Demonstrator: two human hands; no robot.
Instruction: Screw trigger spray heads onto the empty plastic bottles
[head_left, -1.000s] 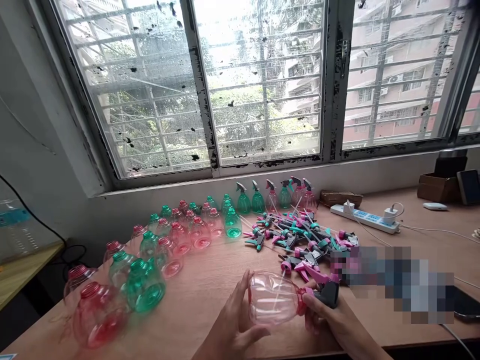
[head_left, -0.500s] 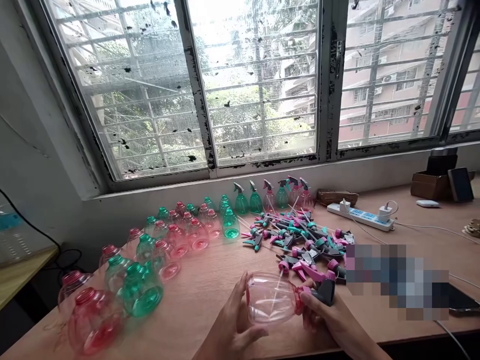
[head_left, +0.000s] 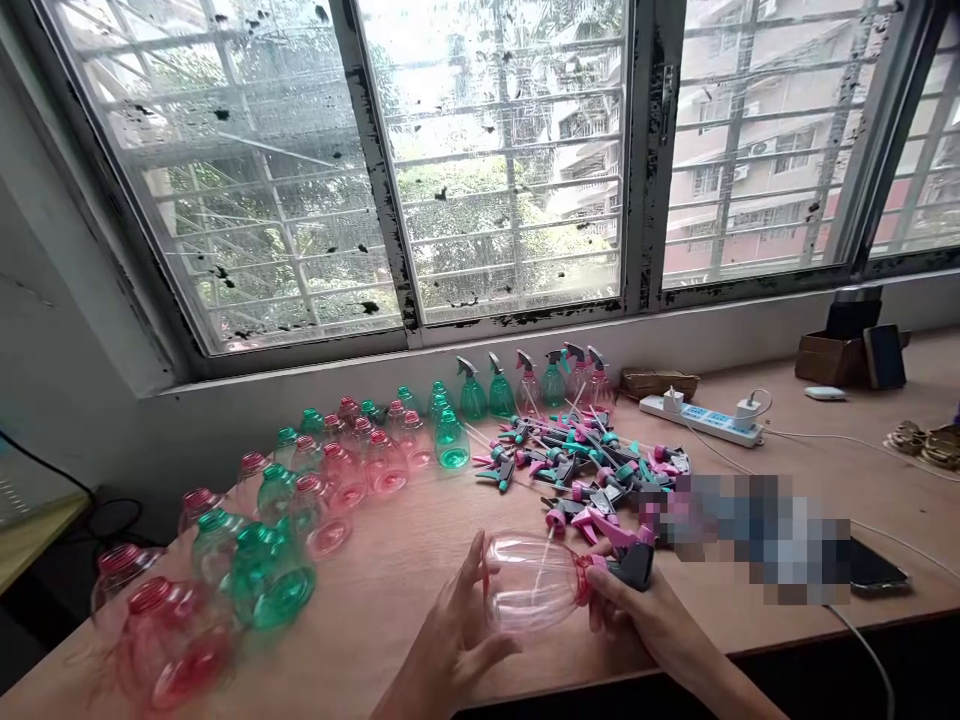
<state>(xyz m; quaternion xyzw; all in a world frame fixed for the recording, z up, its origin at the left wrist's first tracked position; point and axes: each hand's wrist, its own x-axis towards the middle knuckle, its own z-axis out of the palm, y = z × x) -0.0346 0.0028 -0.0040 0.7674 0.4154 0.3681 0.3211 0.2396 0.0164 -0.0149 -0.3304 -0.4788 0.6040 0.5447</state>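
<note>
I hold a clear pink spray bottle (head_left: 529,582) sideways just above the wooden table (head_left: 405,600). My left hand (head_left: 450,645) cups the bottle's base, fingers curled round it. My right hand (head_left: 637,615) grips the neck, where a pink collar and grey trigger head (head_left: 630,566) sit on the bottle. A thin dip tube shows inside the bottle. Just behind the bottle lies a pile of loose trigger heads (head_left: 585,465) in pink, teal and grey.
Several capless pink and green bottles (head_left: 300,500) stand at the left. Several finished spray bottles (head_left: 532,378) line the wall under the window. A power strip (head_left: 701,420), a phone (head_left: 874,572) with cable and a small box (head_left: 829,355) lie to the right.
The view has shifted right and slightly up. Both hands keep their hold on the bottle and trigger head; no clear turn of either can be seen.
</note>
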